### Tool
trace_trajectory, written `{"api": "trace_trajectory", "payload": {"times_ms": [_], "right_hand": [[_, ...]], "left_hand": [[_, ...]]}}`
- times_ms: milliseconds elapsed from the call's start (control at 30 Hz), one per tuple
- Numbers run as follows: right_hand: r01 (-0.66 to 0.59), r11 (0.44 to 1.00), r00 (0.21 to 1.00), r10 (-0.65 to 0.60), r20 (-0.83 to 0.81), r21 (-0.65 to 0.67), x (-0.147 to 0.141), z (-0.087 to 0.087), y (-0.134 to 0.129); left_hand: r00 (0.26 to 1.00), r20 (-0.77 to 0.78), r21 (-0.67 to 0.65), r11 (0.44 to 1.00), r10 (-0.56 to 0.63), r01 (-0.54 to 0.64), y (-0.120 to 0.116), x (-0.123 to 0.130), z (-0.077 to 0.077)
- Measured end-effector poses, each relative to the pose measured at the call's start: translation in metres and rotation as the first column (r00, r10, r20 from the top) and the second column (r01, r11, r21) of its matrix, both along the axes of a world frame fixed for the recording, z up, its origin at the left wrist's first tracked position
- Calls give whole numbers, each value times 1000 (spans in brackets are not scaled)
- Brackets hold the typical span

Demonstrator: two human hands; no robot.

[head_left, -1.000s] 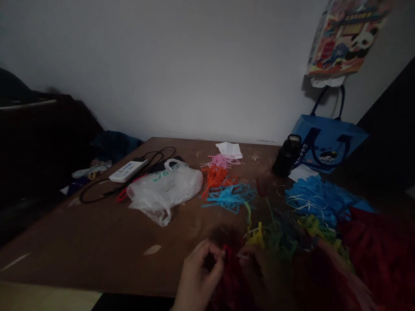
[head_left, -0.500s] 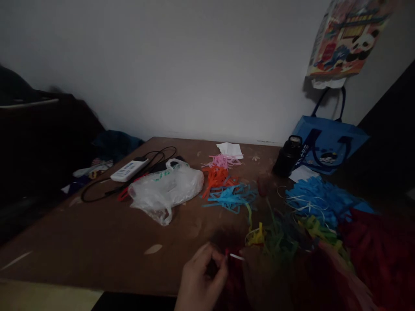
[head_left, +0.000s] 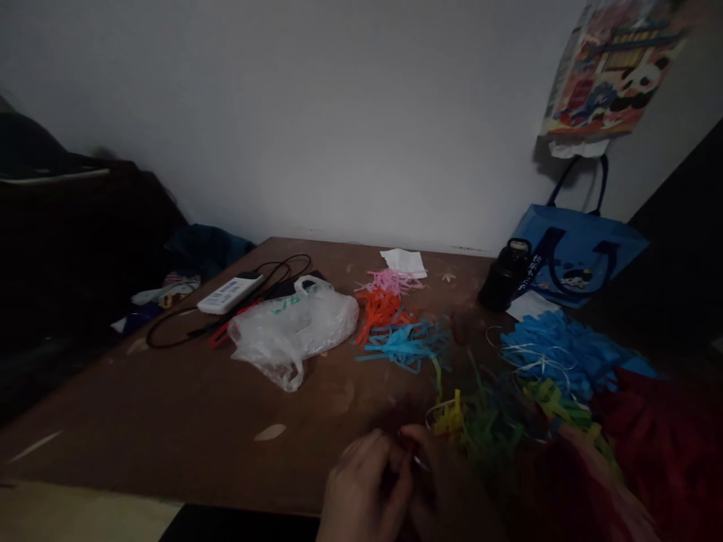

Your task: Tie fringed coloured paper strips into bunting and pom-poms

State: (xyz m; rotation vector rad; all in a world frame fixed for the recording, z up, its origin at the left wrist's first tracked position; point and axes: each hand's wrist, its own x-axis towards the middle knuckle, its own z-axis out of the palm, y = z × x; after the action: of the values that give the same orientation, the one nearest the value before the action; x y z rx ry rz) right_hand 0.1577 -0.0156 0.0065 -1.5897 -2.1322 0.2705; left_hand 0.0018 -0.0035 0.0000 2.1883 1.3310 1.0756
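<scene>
At the table's near edge my left hand (head_left: 361, 482) is closed, with thumb and forefinger pinched on dark red paper strips. Against it my right hand (head_left: 446, 474), in deep shadow, curls its fingers round the same spot. A short white string (head_left: 421, 463) shows between the fingers of both hands. Most of the red strips are hidden by hands and darkness. Just beyond my right hand lie yellow strips (head_left: 450, 416) and green strips (head_left: 491, 429). A large dark red bunch (head_left: 660, 436) lies at the right.
Blue strips (head_left: 404, 342), orange strips (head_left: 379, 310) and pink strips (head_left: 389, 281) lie mid-table, left of a blue bundle (head_left: 565, 346). A plastic bag (head_left: 294, 327) and white power strip (head_left: 231, 292) are leftward. A black bottle (head_left: 504, 275) stands by a blue tote (head_left: 581, 241).
My right hand has come left to meet my left hand, and their fingers now touch. Less of the white string shows. The view has shifted slightly.
</scene>
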Motion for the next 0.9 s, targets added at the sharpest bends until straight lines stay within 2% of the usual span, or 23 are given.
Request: {"api": "trace_trajectory", "payload": {"times_ms": [133, 233, 300, 367, 467, 567, 633, 700, 800, 833, 900], "right_hand": [[-23, 998, 998, 20, -55, -62, 3, -2, -1], [-15, 994, 996, 5, -91, -111, 6, -4, -1], [-27, 986, 988, 1, -154, -164, 8, -6, 1], [-62, 978, 971, 13, -240, -198, 10, -7, 3], [-54, 982, 947, -7, -321, -180, 9, -6, 4], [-26, 989, 933, -29, -359, -146, 6, -3, 1], [-11, 994, 937, -28, -349, -109, 10, -2, 1], [24, 997, 948, -47, -315, -77, 23, -1, 5], [119, 992, 960, -124, -251, -34, 67, 1, 16], [200, 980, 957, -196, -213, -3, 84, 3, 21], [364, 920, 929, -347, -131, 147, 114, 8, 31]], "left_hand": [[979, 177, -145, 981, -103, 130, -1, 0, 7], [961, 262, -141, 982, -86, 126, 2, -5, 10], [961, 264, -84, 991, -80, 106, 5, -8, 10], [961, 242, -64, 986, -135, 155, 9, -10, 9], [948, 234, -100, 964, -217, 246, 11, -9, 11], [951, 212, -128, 959, -224, 254, 12, -5, 15], [962, 185, -129, 966, -200, 226, 14, -6, 17], [977, 169, -106, 983, -128, 147, 18, -15, 20], [984, 170, -39, 998, 50, -44, 30, -41, 27], [978, 176, -13, 994, 110, -109, 33, -51, 30], [961, 192, 42, 977, 197, -209, 40, -66, 38]]}}
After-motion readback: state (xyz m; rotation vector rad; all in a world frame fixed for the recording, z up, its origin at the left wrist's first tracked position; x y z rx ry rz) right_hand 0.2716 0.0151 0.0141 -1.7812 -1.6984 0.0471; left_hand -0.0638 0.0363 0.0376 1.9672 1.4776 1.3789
